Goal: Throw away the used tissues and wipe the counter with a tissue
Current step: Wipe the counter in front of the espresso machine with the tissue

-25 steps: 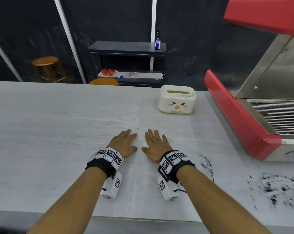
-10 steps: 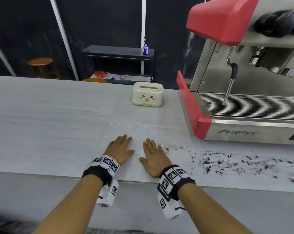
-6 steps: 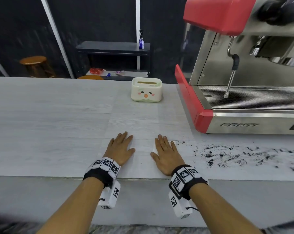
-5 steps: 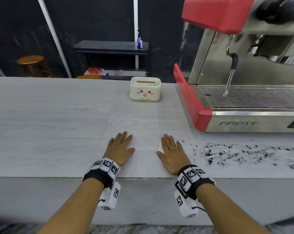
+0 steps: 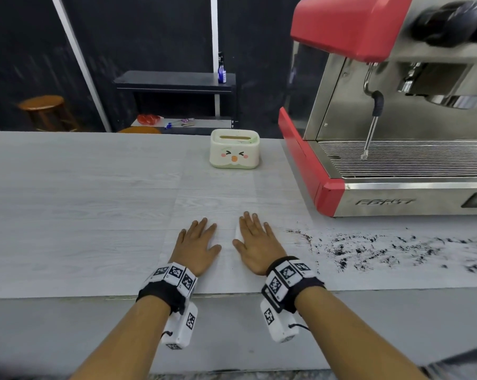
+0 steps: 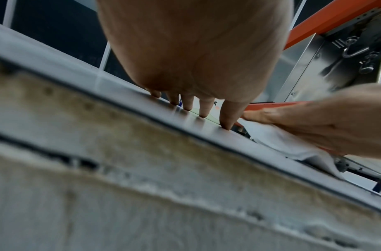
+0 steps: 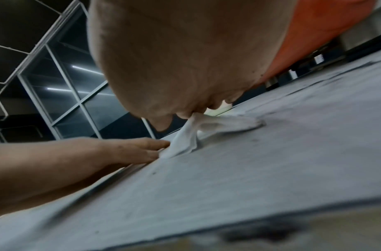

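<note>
Both of my hands lie flat on the pale wood-grain counter [image 5: 95,204] near its front edge. My left hand [image 5: 197,242] rests palm down with straight fingers and holds nothing. My right hand [image 5: 255,244] presses a white tissue [image 5: 236,233] against the counter, and only a sliver shows beside the thumb. In the right wrist view the tissue [image 7: 185,139] bunches up beneath my right hand [image 7: 185,68], close to my left hand [image 7: 125,151]. The left wrist view shows the tissue [image 6: 282,141] under my right hand [image 6: 314,127]. Dark coffee grounds [image 5: 369,250] are scattered just to its right.
A cream tissue box [image 5: 234,152] with a cartoon face stands at the counter's far side. A red and steel espresso machine [image 5: 396,165] fills the right side, its steam wand [image 5: 369,138] hanging over the drip grid. Stools and a dark shelf [image 5: 177,80] stand behind the counter.
My right hand slid right with the tissue toward the grounds, then came back left near my left hand. My left hand stayed flat in place.
</note>
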A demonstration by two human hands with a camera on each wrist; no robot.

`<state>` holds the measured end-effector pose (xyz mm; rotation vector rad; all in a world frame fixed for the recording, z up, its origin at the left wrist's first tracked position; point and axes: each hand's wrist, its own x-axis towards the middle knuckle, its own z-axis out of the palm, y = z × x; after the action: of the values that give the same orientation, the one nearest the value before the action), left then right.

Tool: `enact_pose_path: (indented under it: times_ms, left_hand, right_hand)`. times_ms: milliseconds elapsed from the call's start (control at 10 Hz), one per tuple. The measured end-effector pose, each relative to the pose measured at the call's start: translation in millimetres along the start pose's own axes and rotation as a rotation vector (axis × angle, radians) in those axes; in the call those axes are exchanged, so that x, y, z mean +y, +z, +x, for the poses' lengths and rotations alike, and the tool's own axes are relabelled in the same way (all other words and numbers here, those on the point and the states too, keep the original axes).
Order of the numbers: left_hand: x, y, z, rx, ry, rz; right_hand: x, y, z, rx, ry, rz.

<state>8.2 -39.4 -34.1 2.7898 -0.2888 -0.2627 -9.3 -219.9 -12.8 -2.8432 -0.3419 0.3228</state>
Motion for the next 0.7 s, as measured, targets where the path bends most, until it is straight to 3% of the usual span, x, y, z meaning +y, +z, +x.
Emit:
enact_pose_path:
  times_ms: [100, 300, 700]
  left_hand:
    - [-0.8, -0.5, -0.3, 0.002, 0.015, 0.029]
    - [-2.9, 0.5, -0.6, 0.009, 0.027, 0.049]
    - [-2.9, 0.4, -0.8, 0.002, 0.018, 0.052]
  right_hand:
    - [-19.4, 9.3, 14.1, -0.074, -0.031, -0.016]
    - [-10.9, 16.1, 20.1, -0.110, -0.001, -0.066]
    - [82.0, -10.8, -6.7, -0.070, 0.287, -0.031]
